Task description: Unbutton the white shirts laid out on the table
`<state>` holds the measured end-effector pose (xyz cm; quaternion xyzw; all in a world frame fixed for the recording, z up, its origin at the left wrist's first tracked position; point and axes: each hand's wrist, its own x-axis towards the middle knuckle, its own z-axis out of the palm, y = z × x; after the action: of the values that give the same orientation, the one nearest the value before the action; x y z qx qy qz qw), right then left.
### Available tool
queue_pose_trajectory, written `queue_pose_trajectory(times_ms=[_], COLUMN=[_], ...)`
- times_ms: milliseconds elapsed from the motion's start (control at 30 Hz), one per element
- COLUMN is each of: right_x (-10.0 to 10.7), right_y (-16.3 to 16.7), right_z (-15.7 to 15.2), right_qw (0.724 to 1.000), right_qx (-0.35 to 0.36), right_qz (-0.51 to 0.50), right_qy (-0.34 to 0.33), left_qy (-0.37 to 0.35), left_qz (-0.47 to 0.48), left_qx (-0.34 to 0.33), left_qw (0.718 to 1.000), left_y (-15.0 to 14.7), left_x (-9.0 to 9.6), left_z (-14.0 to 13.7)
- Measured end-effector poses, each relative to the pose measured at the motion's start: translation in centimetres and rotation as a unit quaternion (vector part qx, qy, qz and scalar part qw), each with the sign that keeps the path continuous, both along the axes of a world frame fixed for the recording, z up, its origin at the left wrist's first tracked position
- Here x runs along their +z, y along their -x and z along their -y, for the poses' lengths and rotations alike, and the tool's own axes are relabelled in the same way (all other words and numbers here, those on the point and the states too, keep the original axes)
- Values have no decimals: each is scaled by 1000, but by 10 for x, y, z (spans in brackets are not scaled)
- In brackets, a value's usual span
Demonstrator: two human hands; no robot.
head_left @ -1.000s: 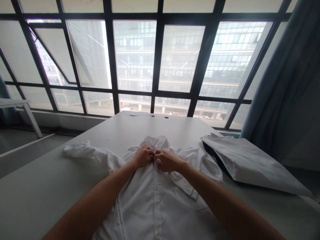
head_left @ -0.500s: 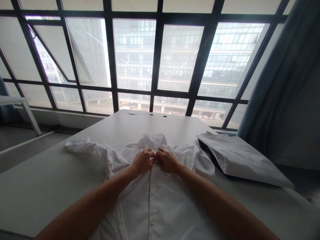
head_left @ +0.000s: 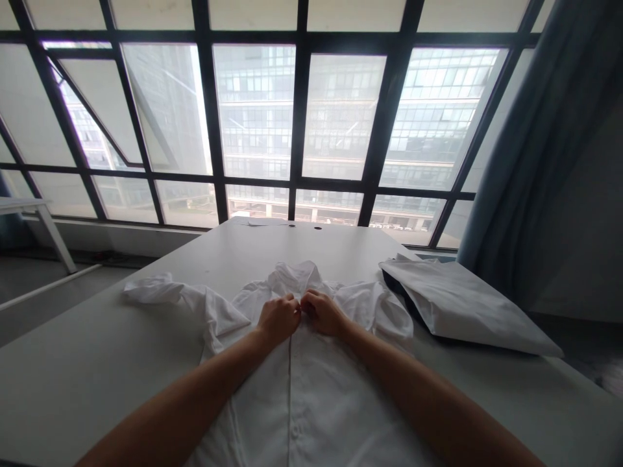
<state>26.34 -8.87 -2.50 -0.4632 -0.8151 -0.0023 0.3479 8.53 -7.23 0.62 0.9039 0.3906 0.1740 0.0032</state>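
A white button-up shirt lies front up on the grey table, collar pointing to the window. Its left sleeve stretches out crumpled toward the left. My left hand and my right hand meet at the top of the button placket, just below the collar. Both hands have curled fingers pinching the shirt's front edges together. Whatever lies between the fingertips is too small to make out.
A flat white plastic mailer bag with a dark lining lies on the table to the right of the shirt. Small dark bits sit near the far edge. A blue curtain hangs right. Another table stands far left.
Both hands stay pinched at the top of the placket, shifting only slightly. The view has drifted a little to the right and the shirt front lies flatter.
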Motion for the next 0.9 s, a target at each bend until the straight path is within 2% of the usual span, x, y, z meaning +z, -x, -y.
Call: queue_pose_trajectory(times_ms=[133, 233, 367, 467, 667, 900], right_x=[1, 0, 1, 6, 13, 6], right_y=[2, 4, 8, 10, 11, 8], right_z=[2, 2, 3, 7, 11, 2], right_qw=[998, 998, 994, 990, 993, 985], right_qx=[13, 15, -87, -138, -89, -70], right_qz=[-35, -31, -37, -22, -66, -128], right_qy=[-45, -57, -48, -10, 45, 90], left_qy=[10, 63, 155, 177, 180, 172], left_qz=[65, 132, 200, 252, 306, 294], left_qx=[15, 32, 27, 3, -48, -43], left_qw=[998, 989, 967, 951, 934, 939], left_y=[-1, -1, -2, -4, -4, -3], left_x=[3, -1, -14, -24, -29, -29], left_z=[-1, -7, -23, -33, -38, -37])
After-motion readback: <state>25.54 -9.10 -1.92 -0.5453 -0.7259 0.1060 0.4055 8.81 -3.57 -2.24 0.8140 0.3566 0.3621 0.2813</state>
